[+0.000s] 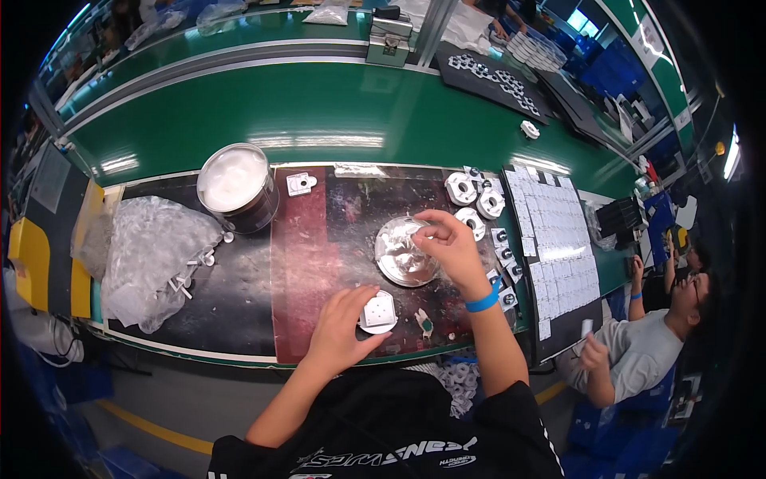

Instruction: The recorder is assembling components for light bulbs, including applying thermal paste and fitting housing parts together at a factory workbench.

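Two hands to coordinate over the bench. Steady the white part near the front edge with the left hand, fingers wrapped around its sides, gripping enough to stop any twist without covering the upper face. Keep the right hand light over the shiny round dish, beyond and slightly rightward; fingers bunched close, impossible to tell whether pinching anything. As for looks: plain white, squarish plate with small dark dots, set on a rounder base.
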Demonstrator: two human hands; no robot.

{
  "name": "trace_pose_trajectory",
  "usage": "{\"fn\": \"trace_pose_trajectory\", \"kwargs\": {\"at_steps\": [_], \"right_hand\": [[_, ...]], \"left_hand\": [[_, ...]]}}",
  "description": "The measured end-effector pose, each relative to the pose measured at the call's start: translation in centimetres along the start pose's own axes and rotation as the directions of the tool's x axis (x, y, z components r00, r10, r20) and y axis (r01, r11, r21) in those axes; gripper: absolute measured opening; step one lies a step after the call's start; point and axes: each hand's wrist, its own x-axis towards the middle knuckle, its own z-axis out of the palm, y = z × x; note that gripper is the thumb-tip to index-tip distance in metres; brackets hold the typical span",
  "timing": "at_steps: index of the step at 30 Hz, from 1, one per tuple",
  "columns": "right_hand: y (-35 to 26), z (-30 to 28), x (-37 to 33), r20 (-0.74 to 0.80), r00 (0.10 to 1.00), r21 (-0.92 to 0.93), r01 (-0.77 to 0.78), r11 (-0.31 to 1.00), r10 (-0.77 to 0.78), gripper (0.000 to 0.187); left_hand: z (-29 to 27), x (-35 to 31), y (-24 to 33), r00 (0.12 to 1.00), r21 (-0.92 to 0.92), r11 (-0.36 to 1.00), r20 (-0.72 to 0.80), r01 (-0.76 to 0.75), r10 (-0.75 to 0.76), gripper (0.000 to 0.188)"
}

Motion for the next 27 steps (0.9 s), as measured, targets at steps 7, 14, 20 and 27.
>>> {"fn": "trace_pose_trajectory", "kwargs": {"at_steps": [7, 14, 20, 27], "right_hand": [[0.9, -0.9, -2.7, 0.086, 0.978, 0.392, -0.21, 0.896, 0.191, 0.029], [0.9, 0.2, -5.6, 0.172, 0.968, 0.593, -0.25, 0.766, 0.183, 0.027], [-0.5, 1.9, -7.8, 0.162, 0.97, 0.536, -0.239, 0.81, 0.179, 0.024], [-0.9, 2.9, -8.8, 0.187, 0.97, 0.568, -0.234, 0.789, 0.152, 0.025]], "left_hand": [[0.3, -1.1, -0.7, 0.999, -0.099, 0.994, -0.017, -0.034, 0.033, 0.058], [0.4, -1.9, -0.1, 0.997, -0.327, 0.943, -0.057, -0.064, 0.048, 0.061], [-0.3, -1.3, 2.4, 0.995, -0.401, 0.911, -0.056, -0.095, 0.079, 0.064], [-0.8, -0.4, 4.1, 0.983, -0.333, 0.925, -0.037, -0.181, 0.178, 0.063]]}}
